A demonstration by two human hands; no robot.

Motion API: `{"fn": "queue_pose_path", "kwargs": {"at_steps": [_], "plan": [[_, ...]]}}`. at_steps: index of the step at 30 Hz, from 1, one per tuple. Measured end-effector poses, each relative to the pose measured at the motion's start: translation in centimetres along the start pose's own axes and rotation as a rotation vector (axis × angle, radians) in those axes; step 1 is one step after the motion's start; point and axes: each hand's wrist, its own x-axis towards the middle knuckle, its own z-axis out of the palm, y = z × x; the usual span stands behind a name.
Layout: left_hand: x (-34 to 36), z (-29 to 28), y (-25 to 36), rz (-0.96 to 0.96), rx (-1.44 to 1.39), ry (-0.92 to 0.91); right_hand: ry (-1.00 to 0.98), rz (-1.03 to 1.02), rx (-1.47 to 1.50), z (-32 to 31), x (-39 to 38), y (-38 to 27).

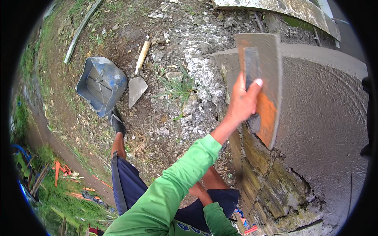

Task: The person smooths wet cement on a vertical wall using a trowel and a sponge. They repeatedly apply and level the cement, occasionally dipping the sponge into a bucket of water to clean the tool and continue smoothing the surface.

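My left hand (244,102) is wrapped around the handle of a plastering float (265,94), its thumb lying over the grip. The float's long board is smeared with grey mortar, and an orange patch shows at its lower end. It is held upright in front of the left part of a smooth, wet grey mortar surface (323,110); whether its face touches that surface I cannot tell. My right forearm (202,194) is bent low near my thighs. My left sleeve covers most of the right hand, so its fingers are hidden.
A blue-grey bucket (112,80) lies tipped on the ground at left, mortar residue inside. Beside it rests a pointed trowel (138,86) with a wooden handle. Rough mossy masonry (271,181) borders the mortar below. A long board (82,31) lies far left; planks (283,11) stand at the back.
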Motion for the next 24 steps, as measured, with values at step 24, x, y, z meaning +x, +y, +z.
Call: {"fn": "queue_pose_path", "kwargs": {"at_steps": [24], "plan": [[1.0, -0.4, 0.8, 0.062, 0.000, 0.043, -0.243, -0.126, -0.679, -1.1, 0.6, -2.5]]}}
